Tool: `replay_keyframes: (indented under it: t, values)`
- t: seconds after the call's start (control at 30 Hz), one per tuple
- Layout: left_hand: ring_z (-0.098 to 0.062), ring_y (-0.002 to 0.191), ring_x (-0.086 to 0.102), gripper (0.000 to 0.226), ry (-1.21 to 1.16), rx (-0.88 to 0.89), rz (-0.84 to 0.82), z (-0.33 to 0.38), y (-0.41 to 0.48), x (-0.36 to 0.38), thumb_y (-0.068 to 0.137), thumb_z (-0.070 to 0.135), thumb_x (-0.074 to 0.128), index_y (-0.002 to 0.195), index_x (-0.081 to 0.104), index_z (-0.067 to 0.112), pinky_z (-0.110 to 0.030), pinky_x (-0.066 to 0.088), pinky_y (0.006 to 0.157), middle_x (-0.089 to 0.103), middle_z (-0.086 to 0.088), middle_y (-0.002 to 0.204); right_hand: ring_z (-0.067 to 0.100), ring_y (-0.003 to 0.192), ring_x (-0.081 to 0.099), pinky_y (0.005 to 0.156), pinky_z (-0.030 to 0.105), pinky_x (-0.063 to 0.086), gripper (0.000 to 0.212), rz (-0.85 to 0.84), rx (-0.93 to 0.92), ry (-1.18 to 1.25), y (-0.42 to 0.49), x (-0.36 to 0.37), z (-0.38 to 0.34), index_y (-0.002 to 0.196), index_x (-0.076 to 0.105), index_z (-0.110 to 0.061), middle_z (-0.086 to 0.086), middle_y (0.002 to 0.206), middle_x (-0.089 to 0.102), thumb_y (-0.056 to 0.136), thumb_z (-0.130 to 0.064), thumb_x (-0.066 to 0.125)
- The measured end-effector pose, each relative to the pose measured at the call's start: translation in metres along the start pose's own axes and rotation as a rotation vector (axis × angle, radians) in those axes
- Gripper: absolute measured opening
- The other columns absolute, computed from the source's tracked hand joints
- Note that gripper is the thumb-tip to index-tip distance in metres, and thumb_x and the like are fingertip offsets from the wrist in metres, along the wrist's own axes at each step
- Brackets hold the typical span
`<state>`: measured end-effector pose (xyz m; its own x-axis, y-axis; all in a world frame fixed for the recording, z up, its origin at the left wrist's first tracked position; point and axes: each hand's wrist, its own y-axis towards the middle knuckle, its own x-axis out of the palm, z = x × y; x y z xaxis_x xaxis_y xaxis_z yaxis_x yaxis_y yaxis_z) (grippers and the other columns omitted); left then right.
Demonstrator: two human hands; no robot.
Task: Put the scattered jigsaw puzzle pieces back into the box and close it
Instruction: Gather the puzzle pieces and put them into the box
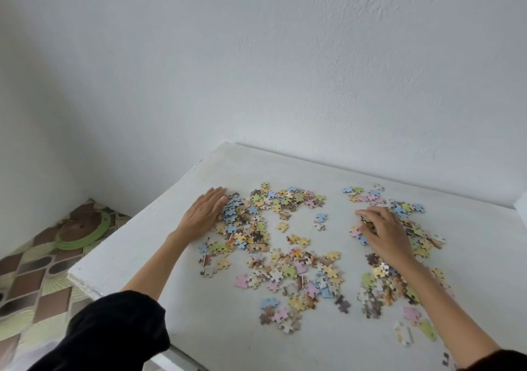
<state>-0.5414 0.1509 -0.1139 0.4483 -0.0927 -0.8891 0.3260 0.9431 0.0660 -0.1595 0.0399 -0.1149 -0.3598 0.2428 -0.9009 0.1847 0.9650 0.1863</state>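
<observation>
Several pastel jigsaw puzzle pieces (285, 245) lie scattered over the white table (159, 242), in a left pile, a middle spread and a right pile (410, 225). My left hand (204, 213) lies flat with straight fingers, its edge against the left side of the left pile. My right hand (383, 232) rests on the right pile with fingers curled down over some pieces. No box is in view.
A white wall stands right behind the table's far edge. The table's left edge (85, 280) drops to a patterned brown and green floor (37, 279). Black sleeves cover both forearms near the bottom of the view.
</observation>
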Motion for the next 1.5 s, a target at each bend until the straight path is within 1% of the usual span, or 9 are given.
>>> replay_keyframes:
  t: [0.07, 0.3, 0.5, 0.77, 0.87, 0.97, 1.07, 1.23, 1.5]
  values:
    - [-0.014, 0.143, 0.013, 0.069, -0.033, 0.044, -0.035, 0.016, -0.002, 0.004, 0.089, 0.06, 0.007, 0.146, 0.018, 0.022, -0.026, 0.004, 0.112, 0.02, 0.0, 0.155, 0.025, 0.124, 0.04, 0.1, 0.037, 0.036, 0.034, 0.003, 0.003, 0.002, 0.0, 0.001, 0.001, 0.124, 0.055, -0.018, 0.006, 0.129, 0.047, 0.092, -0.028, 0.049]
    - [-0.007, 0.134, 0.027, 0.092, -0.293, 0.208, -0.107, 0.053, -0.006, 0.017, 0.073, 0.083, 0.004, 0.142, 0.029, 0.028, -0.029, 0.017, 0.111, 0.029, 0.004, 0.15, 0.024, 0.124, 0.042, 0.099, 0.035, 0.037, 0.033, 0.025, 0.001, 0.023, 0.001, 0.003, 0.002, 0.123, 0.056, -0.019, 0.005, 0.128, 0.048, 0.091, -0.027, 0.05]
    - [-0.018, 0.134, 0.032, 0.085, -0.45, -0.019, 0.079, 0.056, 0.034, 0.021, 0.079, 0.076, 0.011, 0.141, 0.034, 0.022, -0.042, 0.026, 0.111, 0.029, 0.002, 0.149, 0.023, 0.123, 0.042, 0.1, 0.033, 0.035, 0.032, 0.045, -0.012, 0.029, 0.0, 0.004, 0.003, 0.121, 0.057, -0.018, 0.005, 0.127, 0.05, 0.091, -0.026, 0.051]
    - [-0.018, 0.142, 0.02, 0.066, -0.344, 0.067, -0.147, 0.084, 0.061, 0.034, 0.089, 0.065, 0.009, 0.142, 0.032, 0.031, -0.038, 0.012, 0.114, 0.025, -0.003, 0.153, 0.021, 0.123, 0.042, 0.101, 0.032, 0.033, 0.031, 0.076, -0.024, 0.05, 0.0, 0.005, 0.005, 0.121, 0.057, -0.018, 0.004, 0.125, 0.051, 0.091, -0.025, 0.051]
    - [-0.018, 0.14, 0.023, 0.079, -0.387, 0.144, -0.201, 0.096, 0.061, 0.04, 0.079, 0.072, 0.009, 0.139, 0.036, 0.03, -0.036, 0.013, 0.113, 0.03, -0.003, 0.151, 0.019, 0.121, 0.044, 0.1, 0.03, 0.033, 0.032, 0.066, -0.023, 0.093, -0.001, 0.003, 0.005, 0.123, 0.055, -0.019, 0.002, 0.124, 0.052, 0.091, -0.024, 0.052]
    - [-0.018, 0.136, 0.032, 0.059, -0.491, 0.17, -0.234, 0.105, 0.064, 0.041, 0.093, 0.059, 0.019, 0.135, 0.043, 0.026, -0.03, 0.02, 0.108, 0.038, -0.002, 0.146, 0.02, 0.111, 0.052, 0.096, 0.037, 0.041, 0.03, 0.166, -0.037, 0.188, 0.003, -0.005, 0.006, 0.119, 0.059, -0.02, 0.002, 0.116, 0.059, 0.089, -0.019, 0.055]
    - [-0.011, 0.128, 0.036, 0.09, -0.584, 0.185, -0.168, 0.107, 0.074, 0.035, 0.072, 0.084, 0.021, 0.13, 0.05, 0.021, -0.026, 0.024, 0.103, 0.044, -0.001, 0.141, 0.021, 0.107, 0.053, 0.092, 0.038, 0.043, 0.028, 0.207, -0.074, 0.219, 0.019, -0.017, 0.01, 0.115, 0.062, -0.019, 0.004, 0.11, 0.059, 0.088, -0.017, 0.057]
    - [-0.014, 0.135, 0.03, 0.108, -0.652, 0.126, -0.216, 0.106, 0.092, 0.041, 0.055, 0.095, 0.022, 0.132, 0.048, 0.024, -0.031, 0.02, 0.108, 0.038, -0.001, 0.146, 0.02, 0.135, 0.029, 0.106, 0.04, 0.028, 0.043, 0.024, 0.068, 0.263, 0.062, -0.028, 0.025, 0.132, 0.046, -0.025, 0.002, 0.144, 0.036, 0.091, -0.037, 0.05]
    - [-0.013, 0.135, 0.033, 0.06, -0.769, 0.061, -0.315, 0.119, 0.109, 0.053, 0.085, 0.063, 0.026, 0.131, 0.048, 0.031, -0.038, 0.018, 0.113, 0.04, 0.006, 0.145, 0.013, 0.142, 0.011, 0.114, 0.04, 0.012, 0.056, -0.236, 0.094, 0.269, 0.093, -0.009, 0.02, 0.143, 0.024, -0.03, -0.005, 0.155, 0.014, 0.092, -0.051, 0.035]
